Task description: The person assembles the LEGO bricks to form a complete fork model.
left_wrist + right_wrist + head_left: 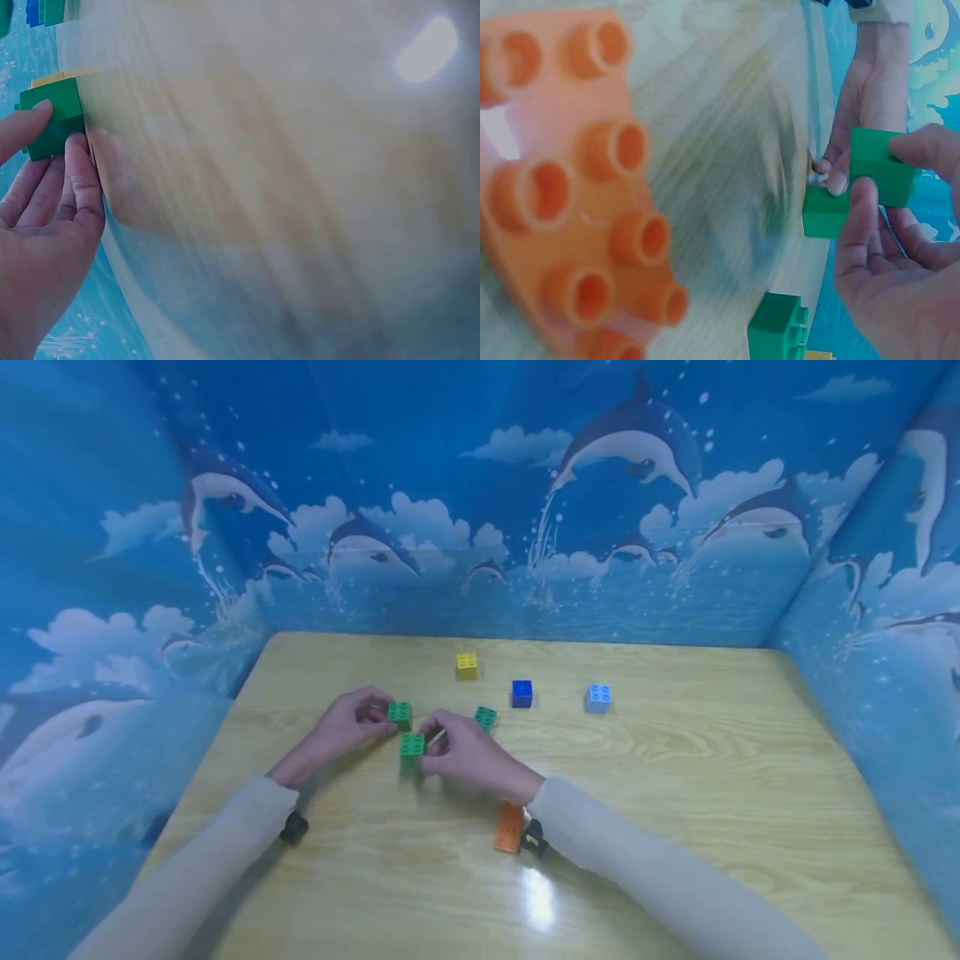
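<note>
The near green block [412, 750] is at the tips of the right hand [468, 754], on its left side. Thumb and fingers are curled in to pinch it. The far green block [400, 716] is at the tips of the left hand [347, 722], on its right side, pinched the same way. The two blocks are close together, between the hands. A third green block [485, 717] sits just past the right hand. An orange block [509, 828] lies by the right wrist. Farther back on the table [712, 760] are a yellow block [467, 667], a dark blue block [522, 694] and a light blue block [597, 699].
</note>
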`<action>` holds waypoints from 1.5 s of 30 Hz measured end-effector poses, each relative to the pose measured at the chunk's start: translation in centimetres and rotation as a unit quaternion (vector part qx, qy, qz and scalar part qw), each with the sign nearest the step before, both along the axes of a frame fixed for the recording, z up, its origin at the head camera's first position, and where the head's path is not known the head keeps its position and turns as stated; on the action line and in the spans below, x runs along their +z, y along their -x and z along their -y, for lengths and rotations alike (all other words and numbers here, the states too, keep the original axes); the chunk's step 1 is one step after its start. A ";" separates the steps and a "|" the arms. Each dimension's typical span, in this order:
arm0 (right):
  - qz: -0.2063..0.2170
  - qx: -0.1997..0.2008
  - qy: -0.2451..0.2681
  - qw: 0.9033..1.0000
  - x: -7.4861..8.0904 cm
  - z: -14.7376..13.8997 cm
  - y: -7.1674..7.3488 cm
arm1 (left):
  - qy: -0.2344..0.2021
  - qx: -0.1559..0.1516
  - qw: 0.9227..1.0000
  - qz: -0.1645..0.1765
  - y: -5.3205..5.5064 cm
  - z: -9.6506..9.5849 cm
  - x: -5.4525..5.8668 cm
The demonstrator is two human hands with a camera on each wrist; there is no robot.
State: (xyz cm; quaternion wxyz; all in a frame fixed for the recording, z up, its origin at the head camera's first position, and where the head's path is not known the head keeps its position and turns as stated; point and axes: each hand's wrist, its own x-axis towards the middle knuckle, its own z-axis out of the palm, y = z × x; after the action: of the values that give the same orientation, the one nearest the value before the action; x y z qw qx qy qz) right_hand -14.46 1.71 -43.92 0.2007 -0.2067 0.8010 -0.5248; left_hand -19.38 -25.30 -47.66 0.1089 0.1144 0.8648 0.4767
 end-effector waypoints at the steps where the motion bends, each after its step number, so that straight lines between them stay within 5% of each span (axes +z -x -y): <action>1: -0.004 -0.007 0.007 1.000 0.0 0.1 0.1 | -0.002 -0.004 1.000 -0.001 -0.1 0.1 0.0; 11: -0.055 -0.046 0.059 0.996 0.3 1.1 1.4 | -0.012 -0.019 1.000 -0.004 -1.0 0.6 0.1; 22: -0.070 -0.085 0.068 0.992 -1.2 2.3 2.1 | -0.009 -0.025 1.000 -0.014 -1.4 0.3 -0.3; 45: -0.070 -0.067 0.032 0.995 -0.4 3.9 2.9 | 0.007 -0.018 1.000 -0.017 -1.4 0.5 0.0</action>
State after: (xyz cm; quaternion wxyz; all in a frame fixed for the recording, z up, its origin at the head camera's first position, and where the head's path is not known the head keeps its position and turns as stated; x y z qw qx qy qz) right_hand -17.38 -2.15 -44.29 0.1017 -0.1954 0.8077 -0.5470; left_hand -18.02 -25.80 -47.67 0.1033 0.1374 0.8674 0.4669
